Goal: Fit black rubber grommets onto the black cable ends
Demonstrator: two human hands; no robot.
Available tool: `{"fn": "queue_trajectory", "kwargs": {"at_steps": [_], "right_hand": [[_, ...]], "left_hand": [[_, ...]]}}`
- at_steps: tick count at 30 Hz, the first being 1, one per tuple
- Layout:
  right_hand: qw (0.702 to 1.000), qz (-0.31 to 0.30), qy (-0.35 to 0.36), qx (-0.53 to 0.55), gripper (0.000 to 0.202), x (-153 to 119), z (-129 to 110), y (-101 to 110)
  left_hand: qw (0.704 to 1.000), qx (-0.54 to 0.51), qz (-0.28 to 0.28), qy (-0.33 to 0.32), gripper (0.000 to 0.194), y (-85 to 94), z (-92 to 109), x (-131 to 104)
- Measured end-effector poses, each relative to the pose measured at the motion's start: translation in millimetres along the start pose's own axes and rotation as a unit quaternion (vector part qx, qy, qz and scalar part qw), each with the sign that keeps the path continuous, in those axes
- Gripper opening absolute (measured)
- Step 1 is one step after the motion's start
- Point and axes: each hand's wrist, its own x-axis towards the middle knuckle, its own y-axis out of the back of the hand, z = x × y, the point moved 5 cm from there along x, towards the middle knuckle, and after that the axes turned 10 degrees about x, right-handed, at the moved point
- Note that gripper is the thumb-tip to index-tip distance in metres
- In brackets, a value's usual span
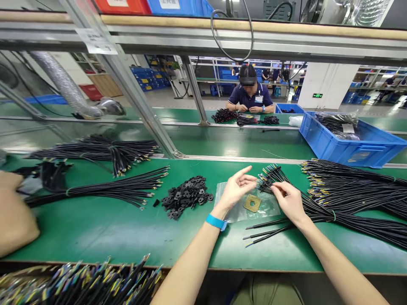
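So: blue bin (318,142) upper right, small black parts (186,197) near centre, square plate (258,203) right of them. Left hand (235,189) half-open, fingers loose; right hand (290,202) pinching cable bundle (346,219) near its tips, right of centre.

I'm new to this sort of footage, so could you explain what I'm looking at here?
No machine here: these are a person's two bare hands, seen by a camera worn on that person's head, looking forward and down. The left hand, its wrist in a blue band, is open. The right hand has its fingertips at the ends of a bundle of black cables; exactly what they grip is too small to tell. On the green table lie more cables, a heap of small black pieces and a square plate with a hole on clear plastic. Beyond sits a co-worker.
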Motion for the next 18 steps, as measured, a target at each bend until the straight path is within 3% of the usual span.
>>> {"fn": "queue_trajectory", "kwargs": {"at_steps": [2, 4, 7, 9, 12, 15, 18], "right_hand": [[0.993, 0.039, 0.050, -0.096, 0.029, 4, 3, 5], [0.979, 0.024, 0.067, -0.190, 0.031, 8, 12, 3], [0.965, -0.018, 0.050, -0.258, 0.032, 9, 22, 0], [0.972, -0.033, 0.044, -0.229, 0.030, 6, 18, 1], [0.979, -0.153, 0.056, -0.120, 0.022, -6, -1, -10], [0.938, -0.335, 0.059, -0.068, 0.017, -23, -17, -29], [0.908, -0.412, 0.044, -0.062, 0.012, -33, -20, -36]], "left_hand": [[0.980, 0.168, 0.109, 0.006, 0.049, 27.6, 0, 0], [0.899, 0.396, 0.184, 0.033, 0.033, 55.5, 1, -4], [0.736, 0.637, 0.195, 0.120, 0.031, 88.7, -6, -11], [0.676, 0.698, 0.163, 0.173, 0.031, 102.2, -15, -13], [0.650, 0.725, 0.125, 0.191, 0.027, 107.7, -23, -13], [0.642, 0.735, 0.108, 0.191, 0.030, 106.1, -25, -12], [0.634, 0.738, 0.101, 0.206, 0.034, 106.1, -23, -13]]}}
